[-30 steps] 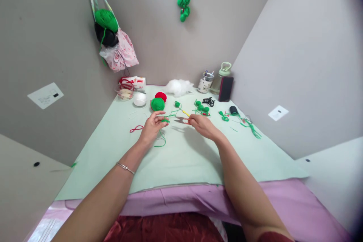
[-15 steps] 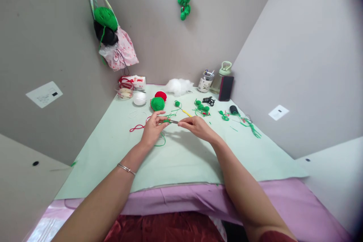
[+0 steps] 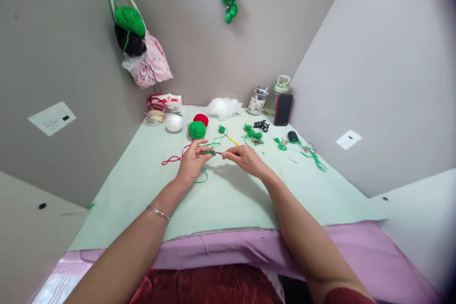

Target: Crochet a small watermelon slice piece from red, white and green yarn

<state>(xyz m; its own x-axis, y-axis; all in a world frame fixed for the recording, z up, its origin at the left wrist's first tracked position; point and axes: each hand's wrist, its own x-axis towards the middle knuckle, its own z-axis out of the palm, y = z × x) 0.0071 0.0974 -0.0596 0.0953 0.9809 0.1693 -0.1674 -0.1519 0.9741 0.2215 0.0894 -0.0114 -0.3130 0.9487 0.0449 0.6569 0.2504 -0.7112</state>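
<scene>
Fingertips of my left hand [image 3: 192,161] are closed on a small piece of green yarn work [image 3: 210,152]. My right hand [image 3: 245,157] pinches a thin grey metal tool [image 3: 218,153], whose far end meets the green piece; its exact kind is too small to tell. A loop of green yarn [image 3: 204,176] hangs below my left hand onto the table. Just beyond the hands lie a green yarn ball [image 3: 197,130], a red yarn ball [image 3: 201,119] and a yellow-handled crochet hook [image 3: 233,141]. Red yarn [image 3: 172,160] curls left of my left hand.
White stuffing [image 3: 223,107], a pen cup [image 3: 258,102], a bottle [image 3: 281,86] and a dark phone [image 3: 283,110] stand at the back. A white yarn ball [image 3: 174,123] sits left. Green crocheted pieces [image 3: 253,134], a black claw clip [image 3: 261,126] and a black thread spool [image 3: 292,137] lie right.
My right hand has shifted slightly left, toward my left hand, so less of the metal tool shows between them. The whole view has also shifted a little.
</scene>
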